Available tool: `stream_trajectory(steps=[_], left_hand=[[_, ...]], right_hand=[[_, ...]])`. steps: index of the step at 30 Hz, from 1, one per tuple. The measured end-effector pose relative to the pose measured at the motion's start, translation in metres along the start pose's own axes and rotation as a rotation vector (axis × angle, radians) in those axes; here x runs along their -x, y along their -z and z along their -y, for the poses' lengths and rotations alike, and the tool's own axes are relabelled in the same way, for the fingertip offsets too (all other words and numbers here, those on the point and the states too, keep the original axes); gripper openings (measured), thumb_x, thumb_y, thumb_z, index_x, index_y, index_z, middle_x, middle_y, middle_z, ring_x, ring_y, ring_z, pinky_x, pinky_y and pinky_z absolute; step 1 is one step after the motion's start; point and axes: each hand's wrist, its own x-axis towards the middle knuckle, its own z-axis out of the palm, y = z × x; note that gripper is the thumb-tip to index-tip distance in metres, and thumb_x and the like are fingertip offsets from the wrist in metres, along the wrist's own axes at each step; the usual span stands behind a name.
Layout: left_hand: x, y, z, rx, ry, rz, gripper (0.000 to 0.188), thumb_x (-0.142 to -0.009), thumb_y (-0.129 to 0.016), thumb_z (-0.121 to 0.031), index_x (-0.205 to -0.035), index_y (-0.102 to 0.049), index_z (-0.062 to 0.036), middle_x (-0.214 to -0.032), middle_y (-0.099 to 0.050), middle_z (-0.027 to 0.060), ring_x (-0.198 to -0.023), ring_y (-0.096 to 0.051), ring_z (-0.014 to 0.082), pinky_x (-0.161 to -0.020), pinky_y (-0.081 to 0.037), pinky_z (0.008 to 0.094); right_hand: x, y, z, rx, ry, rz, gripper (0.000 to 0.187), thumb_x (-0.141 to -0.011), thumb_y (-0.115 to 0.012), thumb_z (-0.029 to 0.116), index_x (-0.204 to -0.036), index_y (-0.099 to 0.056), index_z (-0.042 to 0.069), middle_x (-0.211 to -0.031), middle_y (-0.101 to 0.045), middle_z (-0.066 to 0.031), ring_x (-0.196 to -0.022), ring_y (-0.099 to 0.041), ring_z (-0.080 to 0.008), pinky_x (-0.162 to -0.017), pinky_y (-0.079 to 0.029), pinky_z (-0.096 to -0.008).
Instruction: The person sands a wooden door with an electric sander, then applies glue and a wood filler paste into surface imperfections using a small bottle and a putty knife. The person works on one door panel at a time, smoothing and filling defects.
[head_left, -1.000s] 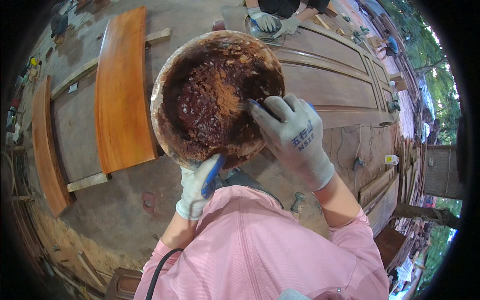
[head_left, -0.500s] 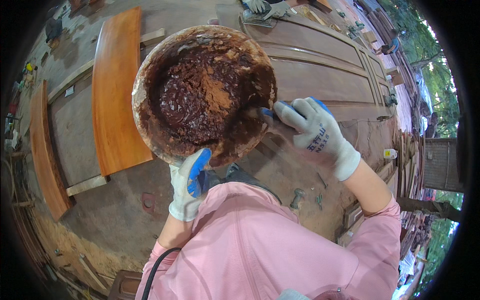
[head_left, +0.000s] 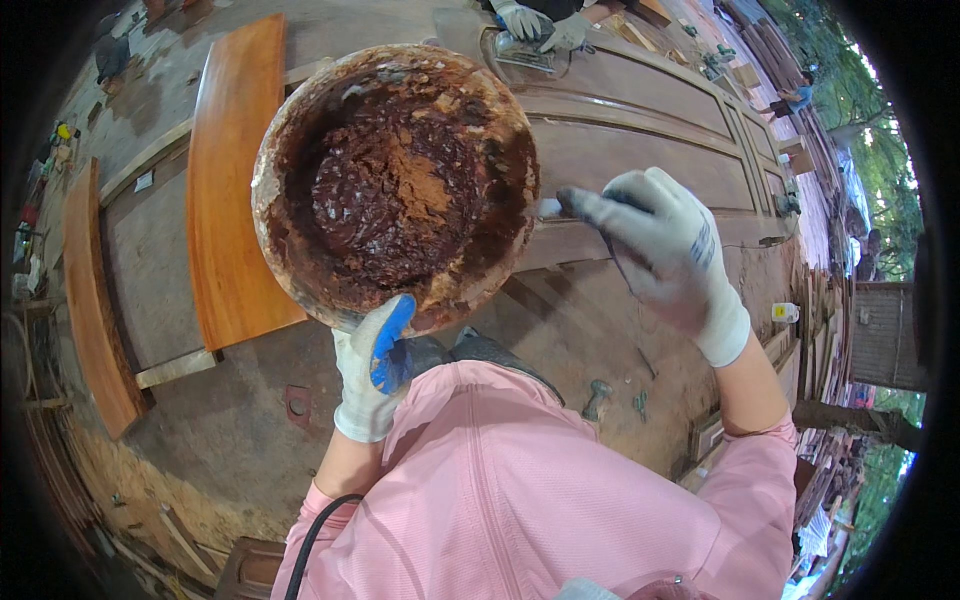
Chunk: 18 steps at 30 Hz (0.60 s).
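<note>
My gloved left hand grips the near rim of a round, crusted bowl, its blue-palmed thumb pressed over the edge. Inside lies dark reddish-brown paste, with a lighter orange-brown dry patch on top. Just right of the rim, my gloved right hand is closed around a small scraper; a short pale stretch of the scraper shows beyond the dark-stained fingertips. Most of this tool is hidden by the hand and blurred.
Glossy orange-brown boards rest on wooden bars at the left. A large panelled door lies beyond the bowl, where another person's gloved hands work with a sander-like tool. A hand tool and a yellow-labelled bottle lie to the right.
My right hand has drawn the scraper out of the bowl and moved right, turning at the wrist. The bowl has shifted slightly left in my left hand.
</note>
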Motion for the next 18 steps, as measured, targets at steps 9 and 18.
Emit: stream_trajectory(steps=[9, 18], left_hand=[[-0.01, -0.005, -0.041, -0.212, -0.144, -0.065, 0.033, -0.087, -0.073, 0.001, -0.119, -0.074, -0.0073, -0.121, -0.07, 0.0112, -0.111, -0.066, 0.0271, -0.1, -0.049, 0.0387], [-0.016, -0.017, -0.053, -0.061, -0.05, -0.103, 0.037, -0.079, -0.073, 0.005, -0.114, -0.075, -0.007, -0.114, -0.075, 0.0094, -0.11, -0.068, 0.03, -0.107, -0.045, 0.0445]], right_hand=[[-0.024, -0.015, -0.009, -1.132, -0.645, 0.098, 0.026, -0.099, -0.07, 0.02, -0.112, -0.074, -0.002, -0.08, -0.064, 0.0052, -0.072, -0.053, -0.0021, -0.062, -0.045, -0.022], [-0.063, -0.056, 0.011, -0.443, -0.107, -0.12, 0.016, -0.092, -0.067, 0.02, -0.091, -0.071, 0.006, -0.074, -0.068, -0.016, -0.067, -0.066, -0.0334, -0.062, -0.053, -0.0407]])
